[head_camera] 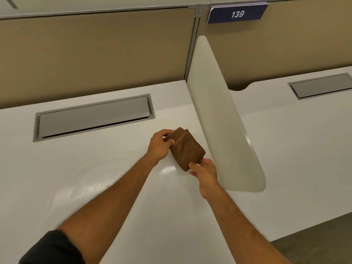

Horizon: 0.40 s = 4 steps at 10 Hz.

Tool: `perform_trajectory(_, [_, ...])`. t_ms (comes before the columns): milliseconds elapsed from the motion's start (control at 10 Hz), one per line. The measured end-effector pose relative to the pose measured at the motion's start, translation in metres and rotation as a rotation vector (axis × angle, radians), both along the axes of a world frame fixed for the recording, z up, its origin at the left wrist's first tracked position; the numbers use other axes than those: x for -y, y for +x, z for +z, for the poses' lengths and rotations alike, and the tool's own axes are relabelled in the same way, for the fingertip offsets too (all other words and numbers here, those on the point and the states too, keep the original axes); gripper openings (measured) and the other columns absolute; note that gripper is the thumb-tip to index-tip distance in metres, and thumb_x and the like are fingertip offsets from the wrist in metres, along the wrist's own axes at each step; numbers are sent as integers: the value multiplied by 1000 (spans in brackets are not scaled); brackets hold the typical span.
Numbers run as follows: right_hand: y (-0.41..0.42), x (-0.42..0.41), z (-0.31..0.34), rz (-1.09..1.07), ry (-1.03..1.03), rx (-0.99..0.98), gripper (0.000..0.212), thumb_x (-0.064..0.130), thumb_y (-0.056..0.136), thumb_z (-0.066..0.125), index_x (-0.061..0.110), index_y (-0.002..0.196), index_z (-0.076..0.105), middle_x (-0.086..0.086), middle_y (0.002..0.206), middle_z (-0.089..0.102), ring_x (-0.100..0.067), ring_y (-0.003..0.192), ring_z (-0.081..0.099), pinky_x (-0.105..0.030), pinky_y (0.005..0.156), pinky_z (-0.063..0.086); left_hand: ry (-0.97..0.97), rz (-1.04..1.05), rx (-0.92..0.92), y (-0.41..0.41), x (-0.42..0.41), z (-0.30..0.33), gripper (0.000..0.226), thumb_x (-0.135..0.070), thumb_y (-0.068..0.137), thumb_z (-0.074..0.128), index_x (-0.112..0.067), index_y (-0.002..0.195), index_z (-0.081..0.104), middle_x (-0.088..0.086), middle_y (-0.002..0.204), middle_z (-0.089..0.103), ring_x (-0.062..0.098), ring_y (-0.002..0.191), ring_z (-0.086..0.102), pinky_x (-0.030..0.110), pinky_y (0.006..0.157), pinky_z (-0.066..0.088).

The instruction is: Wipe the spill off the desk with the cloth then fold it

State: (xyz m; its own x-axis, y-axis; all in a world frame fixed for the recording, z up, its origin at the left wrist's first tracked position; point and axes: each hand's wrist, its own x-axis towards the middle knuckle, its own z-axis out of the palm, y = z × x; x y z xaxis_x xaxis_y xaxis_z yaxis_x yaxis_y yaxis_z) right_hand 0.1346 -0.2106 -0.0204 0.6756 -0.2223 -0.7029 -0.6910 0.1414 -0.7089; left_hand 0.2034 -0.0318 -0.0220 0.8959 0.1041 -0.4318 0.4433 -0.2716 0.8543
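Observation:
A brown cloth, folded into a small thick rectangle, is held just above the white desk close to the side divider. My left hand pinches its far left corner between thumb and fingers. At the near corner of the cloth, my right hand grips with its fingertips. Faint curved wipe streaks show on the desk surface to the left of my arms. No liquid spill is visible.
A white rounded divider panel stands right of the cloth. A grey cable flap is set into the desk at the back left. Beige partition walls rise behind, with a blue sign reading 139. A neighbouring desk lies to the right.

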Motion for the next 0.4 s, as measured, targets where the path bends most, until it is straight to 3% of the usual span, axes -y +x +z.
perform_trajectory(200, [-4,10,-25,-35,3,-113,20,2,86,76,18,91,65,-11,100,73,-30,91,72,-37,85,61,126,-127,-49,4,15,-21,36,4,97,63,-11,130,65,6,128,68,28,122,62,38,107,51])
perform_trajectory(300, [-14,17,-28,-33,-60,-128,8,8,89,74,13,93,70,-12,95,75,-31,89,74,-40,88,62,166,-127,-38,-15,7,-16,48,-3,97,68,-13,142,56,8,145,60,27,133,57,35,112,45])
perform_trajectory(400, [-26,12,-1,110,-90,-86,11,17,94,70,9,101,72,-12,93,76,-27,84,76,-37,83,63,184,-89,-2,-46,-6,4,54,-10,98,70,-16,148,52,5,152,55,24,138,54,31,110,43])
